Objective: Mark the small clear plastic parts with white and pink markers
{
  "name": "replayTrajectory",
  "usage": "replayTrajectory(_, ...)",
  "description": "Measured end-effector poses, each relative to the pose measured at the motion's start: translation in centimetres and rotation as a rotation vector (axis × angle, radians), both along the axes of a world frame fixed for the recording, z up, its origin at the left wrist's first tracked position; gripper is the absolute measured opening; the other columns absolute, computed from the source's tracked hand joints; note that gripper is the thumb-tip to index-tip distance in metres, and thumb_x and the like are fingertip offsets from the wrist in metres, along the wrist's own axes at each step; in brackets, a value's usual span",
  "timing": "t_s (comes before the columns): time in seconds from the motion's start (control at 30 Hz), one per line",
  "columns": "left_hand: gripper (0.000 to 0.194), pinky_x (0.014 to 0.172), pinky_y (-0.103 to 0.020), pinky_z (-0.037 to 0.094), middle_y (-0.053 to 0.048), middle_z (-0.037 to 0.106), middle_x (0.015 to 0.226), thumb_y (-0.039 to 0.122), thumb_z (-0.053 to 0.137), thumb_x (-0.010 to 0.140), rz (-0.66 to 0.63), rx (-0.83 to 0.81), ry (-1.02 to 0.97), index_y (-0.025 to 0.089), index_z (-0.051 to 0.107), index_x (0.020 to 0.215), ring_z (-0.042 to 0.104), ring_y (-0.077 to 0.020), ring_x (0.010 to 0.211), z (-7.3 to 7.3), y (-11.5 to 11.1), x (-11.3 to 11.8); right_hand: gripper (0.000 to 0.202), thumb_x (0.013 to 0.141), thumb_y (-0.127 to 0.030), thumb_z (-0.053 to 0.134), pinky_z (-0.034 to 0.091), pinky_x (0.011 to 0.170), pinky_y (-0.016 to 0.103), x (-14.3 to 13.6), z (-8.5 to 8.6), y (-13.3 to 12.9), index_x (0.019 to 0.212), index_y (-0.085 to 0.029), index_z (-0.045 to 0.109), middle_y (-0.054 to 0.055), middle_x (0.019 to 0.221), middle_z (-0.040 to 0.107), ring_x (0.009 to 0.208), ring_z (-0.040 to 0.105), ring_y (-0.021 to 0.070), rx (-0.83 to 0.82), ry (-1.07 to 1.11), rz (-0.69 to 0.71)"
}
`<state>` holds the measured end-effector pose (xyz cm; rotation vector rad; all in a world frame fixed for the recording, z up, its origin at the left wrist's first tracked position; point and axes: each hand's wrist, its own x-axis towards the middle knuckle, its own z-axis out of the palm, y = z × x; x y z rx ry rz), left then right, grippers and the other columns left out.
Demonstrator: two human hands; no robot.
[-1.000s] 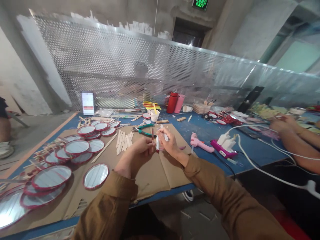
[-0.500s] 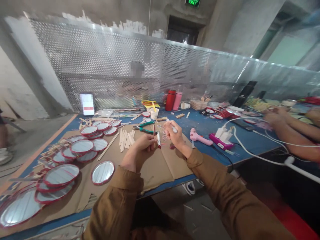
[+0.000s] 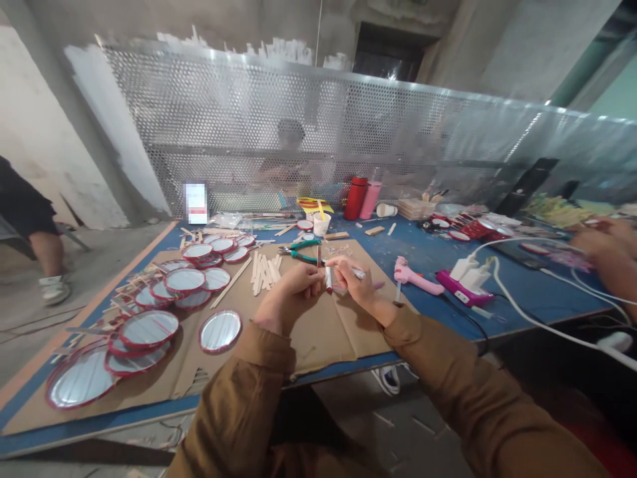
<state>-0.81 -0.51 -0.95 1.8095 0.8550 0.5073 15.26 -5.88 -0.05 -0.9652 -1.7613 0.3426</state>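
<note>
My left hand (image 3: 302,284) is closed, its fingertips pinching a thin brown stick (image 3: 319,255) that points up. A short white piece with a dark red end (image 3: 328,280) shows right beside those fingertips. My right hand (image 3: 355,282) is closed on a white, pen-like thing (image 3: 357,273), mostly hidden by the fingers; its kind is unclear. Both hands are close together above a brown cardboard sheet (image 3: 323,338). Beyond the left hand lie green-handled pliers (image 3: 304,259) and a pile of flat wooden sticks (image 3: 265,271).
Several round, red-rimmed mirrors (image 3: 185,280) are piled on the left. To the right are a pink glue gun (image 3: 418,277) and a purple power strip (image 3: 462,289) with white cables. A red bottle (image 3: 355,198) and a paper cup (image 3: 322,224) stand behind. A co-worker's hand (image 3: 604,242) is far right.
The view has swung left, so the table contents appear shifted right. My right hand has come closer to the left, its fingers now near the white piece with the red end.
</note>
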Motion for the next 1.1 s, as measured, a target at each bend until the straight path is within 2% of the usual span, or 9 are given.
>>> replayTrajectory(0.33, 0.025, 0.04, -0.019, 0.031, 0.002, 0.054, 0.049, 0.024, 0.042, 0.082, -0.014, 0.025, -0.015, 0.015, 0.052, 0.06, 0.045, -0.0062, 0.036, -1.4, 1.0, 0.0, 0.045, 0.091, -0.052, 0.038, 0.035, 0.052, 0.027, -0.4, 0.3, 0.1, 0.077, -0.019, 0.064, -0.004, 0.048, 0.041, 0.047, 0.042, 0.0118, 0.015, 0.044, -0.022)
replayTrajectory(0.63, 0.026, 0.04, -0.02, 0.03, 0.001, 0.055, 0.049, 0.023, 0.042, 0.082, -0.009, 0.022, -0.01, 0.015, 0.053, 0.059, 0.044, -0.0062, 0.036, -0.9, 0.6, 0.0, 0.043, 0.091, -0.052, 0.04, 0.034, 0.051, 0.026, -0.4, 0.1, 0.3, 0.076, -0.019, 0.062, -0.004, 0.048, 0.041, 0.048, 0.041, 0.0117, 0.011, 0.08, -0.074)
replayTrajectory(0.83, 0.027, 0.039, -0.021, 0.031, 0.0, 0.056, 0.05, 0.023, 0.042, 0.081, -0.014, 0.03, 0.027, 0.015, 0.052, 0.058, 0.045, -0.0066, 0.035, -1.4, 1.2, 0.1, 0.04, 0.091, -0.05, 0.041, 0.035, 0.053, 0.026, -0.4, 0.2, 0.4, 0.075, -0.018, 0.06, -0.004, 0.05, 0.042, 0.05, 0.042, 0.0119, 0.0, 0.053, -0.056)
replayTrajectory(1.1, 0.026, 0.039, -0.02, 0.032, 0.0, 0.057, 0.051, 0.026, 0.043, 0.081, 0.0, 0.022, 0.016, 0.014, 0.054, 0.06, 0.046, -0.0065, 0.034, -1.4, 1.2, 0.2, 0.037, 0.091, -0.047, 0.041, 0.035, 0.05, 0.025, -0.3, 0.2, 0.4, 0.074, -0.019, 0.059, -0.003, 0.051, 0.044, 0.048, 0.041, 0.0116, -0.017, 0.065, -0.114)
